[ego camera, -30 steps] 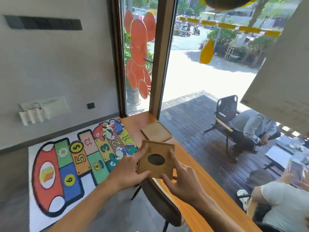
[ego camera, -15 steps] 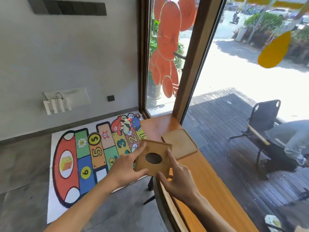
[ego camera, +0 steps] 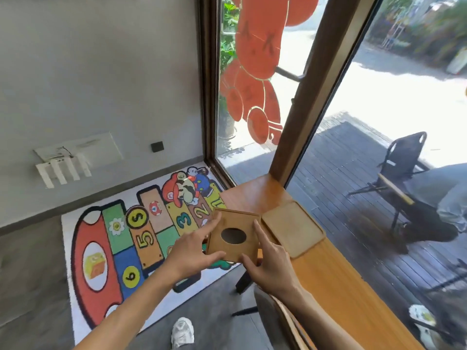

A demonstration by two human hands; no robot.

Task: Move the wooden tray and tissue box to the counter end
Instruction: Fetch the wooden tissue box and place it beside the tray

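The wooden tissue box, its top face with the dark oval opening turned toward the camera, sits just below the centre of the frame, carried by both hands. The left hand clamps its left edge, thumb lying across the lower left corner and the fingers stretched up along the side. The right hand holds the lower right corner, thumb on the bottom edge and index finger running up the right edge. So both sets of fingers are closed on the box, 1 hand per side.

The box appears to hang off the near edge of the desk, partly over the floor and the numbered play mat; whether its underside touches the wood cannot be told. The wooden tray already lies flat on the desk, immediately right of the box in the frame, their edges almost meeting.

What matters for the coming move is the bare stretch of desk up and slightly right of the box, between the tray and the window post, where the desk ends. The box probably has to travel up-frame and rightward onto that patch. It is roughly square, so no long axis needs aligning, only its right edge kept clear of the tray's raised rim. The right hand is nearer the tray and is the likelier to brush it.
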